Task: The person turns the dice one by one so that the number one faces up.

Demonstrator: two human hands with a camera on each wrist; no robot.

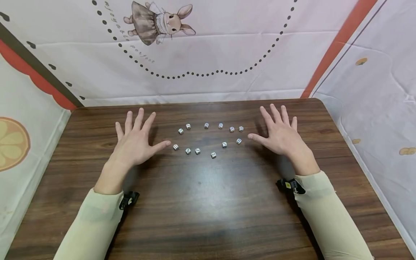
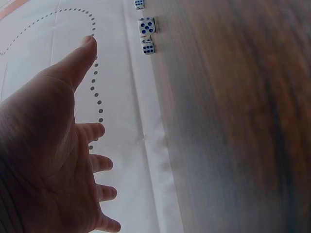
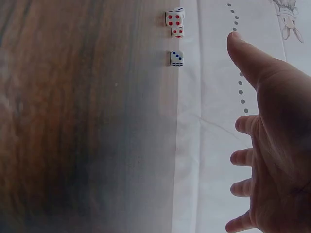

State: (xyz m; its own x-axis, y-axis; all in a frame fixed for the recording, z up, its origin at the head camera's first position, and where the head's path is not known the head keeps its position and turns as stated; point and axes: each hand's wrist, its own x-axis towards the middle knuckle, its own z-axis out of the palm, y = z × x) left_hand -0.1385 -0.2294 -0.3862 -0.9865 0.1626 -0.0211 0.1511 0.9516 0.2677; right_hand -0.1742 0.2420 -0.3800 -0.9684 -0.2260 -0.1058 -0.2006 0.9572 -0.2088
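Several small white dice lie scattered in two loose rows between the hands in the head view. My left hand (image 1: pixel 131 144) is spread with straight fingers, its thumb tip close beside the leftmost die (image 1: pixel 176 147). On the other side my right hand (image 1: pixel 281 135) is spread too, thumb pointing at a die (image 1: pixel 238 141) in the front row. Neither hand holds anything. In the left wrist view a die with blue pips (image 2: pixel 146 26) shows beyond the thumb. The right wrist view has a die with red pips (image 3: pixel 174 19) and one with blue pips (image 3: pixel 177 58).
The dice lie on a dark wood-grain table (image 1: pixel 208 209). A white printed cloth (image 1: pixel 227 47) with a rabbit figure (image 1: pixel 156 23) hangs behind the far edge, and similar cloth (image 1: pixel 373 108) lines the sides. Black devices (image 1: pixel 129 199) are strapped at both wrists.
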